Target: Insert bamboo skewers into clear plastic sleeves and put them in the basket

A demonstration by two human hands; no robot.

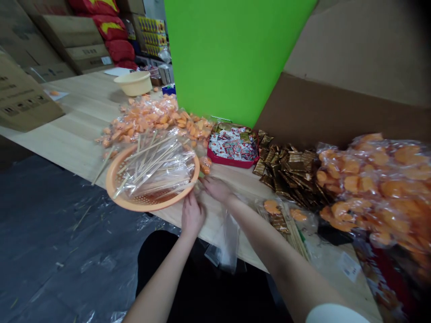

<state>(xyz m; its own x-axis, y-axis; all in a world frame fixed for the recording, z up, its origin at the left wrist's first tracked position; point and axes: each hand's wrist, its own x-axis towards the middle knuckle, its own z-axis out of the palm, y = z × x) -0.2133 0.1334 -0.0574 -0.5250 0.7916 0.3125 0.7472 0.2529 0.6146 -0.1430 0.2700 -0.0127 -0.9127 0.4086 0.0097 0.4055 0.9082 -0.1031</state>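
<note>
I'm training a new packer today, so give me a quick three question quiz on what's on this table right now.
1. True or false: the orange basket holds wrapped wooden sticks.
2. What sits between the red tray of sachets and the big bag of orange packets? A) gold packets B) a yellow bowl C) a cardboard box
3. Which hand is at the basket's near rim?

Key:
1. True; the sticks lie in clear wrap inside it.
2. A, the pile of gold packets.
3. The left hand; the right hand lies on the wooden table just beside it.
</note>
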